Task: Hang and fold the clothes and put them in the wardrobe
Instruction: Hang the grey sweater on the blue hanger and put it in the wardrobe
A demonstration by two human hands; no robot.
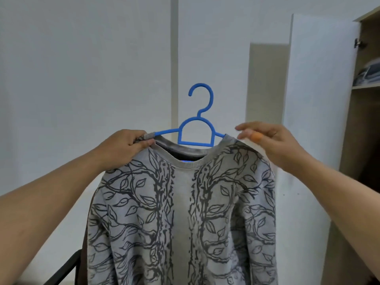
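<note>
1. Clearly, at far left the left hand (128,145) is the working grip: its fingers are curled round the shoulder seam of the grey leaf-print sweater (181,212), pinching cloth against the arm of the blue hanger (197,128) beneath.
2. In the middle, the sweater hangs from the hanger held up in the air in front of a pale wall; the collar looks seated, and the hook stands free above.
3. To do this step well, I judge each shoulder seam should sit squarely on the hanger's ends before anything is let go.
4. The right hand (267,138) hovers at the other shoulder, fingers spread and relaxed, perhaps just touching the cloth.
5. At far right the wardrobe (364,120) stands with its door (316,99) swung open; that door's edge lies between sweater and opening, so the carry should swing wide of it.
</note>
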